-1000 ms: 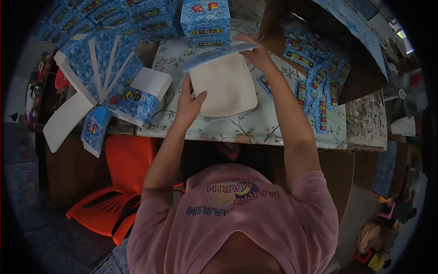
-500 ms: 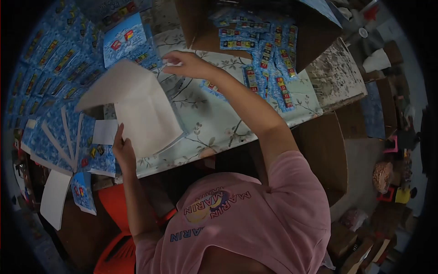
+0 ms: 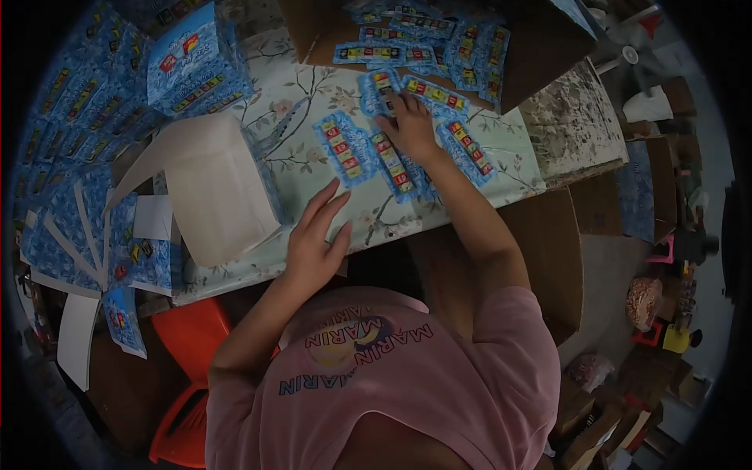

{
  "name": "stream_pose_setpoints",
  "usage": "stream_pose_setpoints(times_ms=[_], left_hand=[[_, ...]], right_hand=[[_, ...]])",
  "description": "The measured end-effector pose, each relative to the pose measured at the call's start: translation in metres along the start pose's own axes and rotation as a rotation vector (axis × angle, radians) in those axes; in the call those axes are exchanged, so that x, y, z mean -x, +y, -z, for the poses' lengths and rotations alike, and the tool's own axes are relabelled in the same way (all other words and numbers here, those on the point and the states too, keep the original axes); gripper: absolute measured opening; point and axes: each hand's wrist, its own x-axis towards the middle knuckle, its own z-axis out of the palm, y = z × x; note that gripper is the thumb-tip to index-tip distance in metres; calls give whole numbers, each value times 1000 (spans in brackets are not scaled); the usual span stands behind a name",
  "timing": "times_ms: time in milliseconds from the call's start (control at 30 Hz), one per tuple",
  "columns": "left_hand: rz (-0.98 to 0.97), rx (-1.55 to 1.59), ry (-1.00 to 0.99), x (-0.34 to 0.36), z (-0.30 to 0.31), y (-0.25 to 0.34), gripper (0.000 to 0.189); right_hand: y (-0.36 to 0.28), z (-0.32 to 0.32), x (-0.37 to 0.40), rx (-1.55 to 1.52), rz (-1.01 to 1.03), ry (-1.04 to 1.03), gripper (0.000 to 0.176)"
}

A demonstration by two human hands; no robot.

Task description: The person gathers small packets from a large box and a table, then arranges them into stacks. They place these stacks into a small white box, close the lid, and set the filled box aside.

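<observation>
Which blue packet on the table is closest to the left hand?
The leftmost blue packet, lying alone just beyond the fingertips of the left hand; the others sit under or beside the right hand.

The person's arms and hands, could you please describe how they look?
The left hand and right hand are bare, no gloves, watch or rings visible. The arms are uncovered below the short sleeves of a pink T-shirt printed MARIN.
</observation>
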Motion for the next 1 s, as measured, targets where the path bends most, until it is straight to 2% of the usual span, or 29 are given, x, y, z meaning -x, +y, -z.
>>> stream_pose_setpoints(times_ms=[33, 67, 133, 167, 200, 233, 300, 367, 433, 500, 533, 567, 600, 633, 700, 767, 833, 933, 1000], left_hand=[[51, 4, 29, -10, -21, -14, 47], [98, 6, 59, -20, -38, -32, 52], [90, -211, 109, -45, -56, -63, 60], [94, -211, 106, -54, -62, -78, 60], [110, -341, 114, -63, -68, -92, 60], [129, -470, 122, -65, -71, -99, 60], [106, -549, 79, -64, -72, -102, 61], [85, -633, 32, -56, -71, -104, 62], [5, -562, 50, -39, -70, -100, 61], [57, -514, 24, -18, -70, -87, 60], [107, -467, 6, -9, -68, -79, 59], [113, -475, 16, -3, -65, -71, 59], [185, -327, 15, 2, -62, -60, 57], [258, -175, 9, 8, -60, -53, 56], [298, -66, 63, 15, -63, -55, 55], [324, 50, 121, 15, -70, -52, 54], [537, 675, 306, 14, -81, -43, 51], [482, 588, 404, 13, -87, -36, 51], [549, 657, 424, 13, -90, -41, 50]], right_hand=[[-8, 4, 6, -140, 18, -53, 56], [-19, 31, 6, -424, -111, -104, 56], [-5, 61, 14, -314, -239, -51, 56], [9, 74, 23, -247, -306, -94, 54], [21, 86, 30, -177, -370, -135, 52], [33, 86, 46, -174, -367, -140, 52], [44, 77, 72, 256, -41, 121, 50], [50, 80, 74, 202, -70, 58, 47], [51, 84, 74, 145, -108, -10, 44], [61, 82, 65, 140, -253, -38, 37], [49, 85, 61, 134, -246, -36, 37], [35, 87, 57, 121, -154, 14, 36], [14, 91, 53, 107, -61, 61, 36], [-18, 94, 52, -32, -138, -122, 37], [-57, 86, 61, 113, -28, -298, 50], [-72, 63, 58, 190, -18, -306, 55], [-70, 53, 50, 266, -11, -319, 59], [-63, 46, 26, 180, -65, -339, 57], [-56, 49, 10, -338, -259, -542, 53]])
